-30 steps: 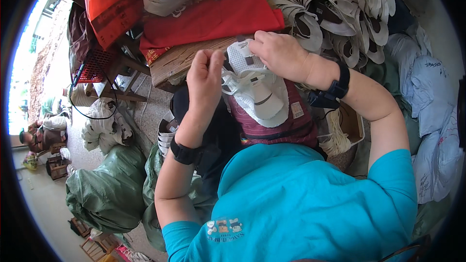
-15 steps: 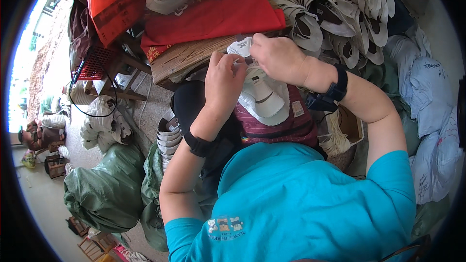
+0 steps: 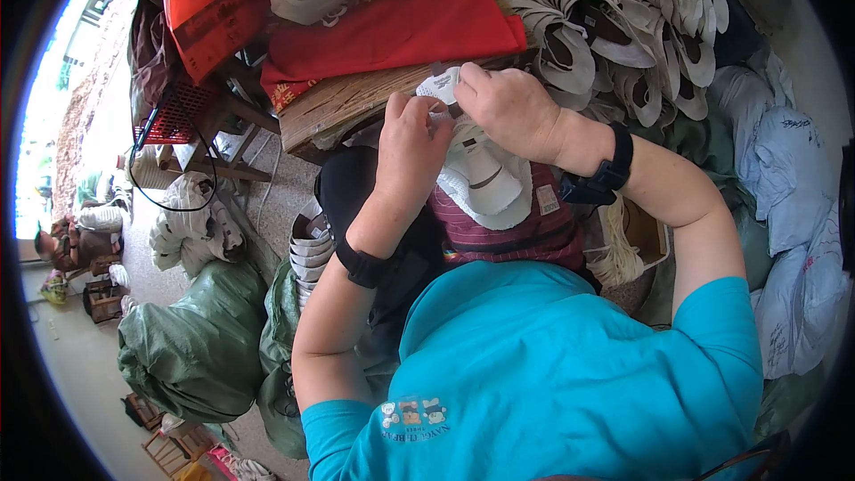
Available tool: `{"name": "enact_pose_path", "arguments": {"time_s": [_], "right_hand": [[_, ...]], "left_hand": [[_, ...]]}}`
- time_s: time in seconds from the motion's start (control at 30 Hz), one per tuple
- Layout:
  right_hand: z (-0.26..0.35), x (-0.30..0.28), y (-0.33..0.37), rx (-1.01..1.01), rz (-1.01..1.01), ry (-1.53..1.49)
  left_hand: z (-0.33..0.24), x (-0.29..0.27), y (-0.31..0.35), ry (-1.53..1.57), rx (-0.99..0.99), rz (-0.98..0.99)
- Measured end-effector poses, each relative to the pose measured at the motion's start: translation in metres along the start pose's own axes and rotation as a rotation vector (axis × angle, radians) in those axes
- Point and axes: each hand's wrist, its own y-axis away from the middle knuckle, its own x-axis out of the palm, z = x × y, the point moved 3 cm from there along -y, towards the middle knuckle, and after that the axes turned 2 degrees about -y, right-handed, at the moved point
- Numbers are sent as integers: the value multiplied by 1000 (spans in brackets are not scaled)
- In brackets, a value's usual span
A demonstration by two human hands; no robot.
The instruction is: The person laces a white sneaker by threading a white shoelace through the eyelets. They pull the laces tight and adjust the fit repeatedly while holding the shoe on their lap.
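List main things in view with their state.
White shoe upper: over maroon cloth, partly hidden
Left hand: fingers curled, grip unclear
Right hand: closed on the white shoe upper
Red cloth: spread on wooden table
Pale uppers: nested in rows
Green sack: bulging, mouth not visible

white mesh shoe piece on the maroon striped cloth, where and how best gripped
Probably by the rounded near end of the white mesh shoe piece, from the near side: that edge lies uncovered, while left hand and right hand crowd the far end.
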Motion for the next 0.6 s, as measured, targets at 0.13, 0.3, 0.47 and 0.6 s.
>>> {"name": "enact_pose_path", "arguments": {"time_s": [0.13,0.3,0.47,0.6], "right_hand": [[-10,14,2,71,25,-202],[-16,12,1,279,82,-400],[-15,20,2,365,24,-447],[-14,15,1,399,11,-523]], "left_hand": [[-2,1,0,5,-3,11],[-2,-1,-1,-30,-30,30],[-3,-2,-5,-57,-51,72],[3,0,-5,-51,-32,50]]}}
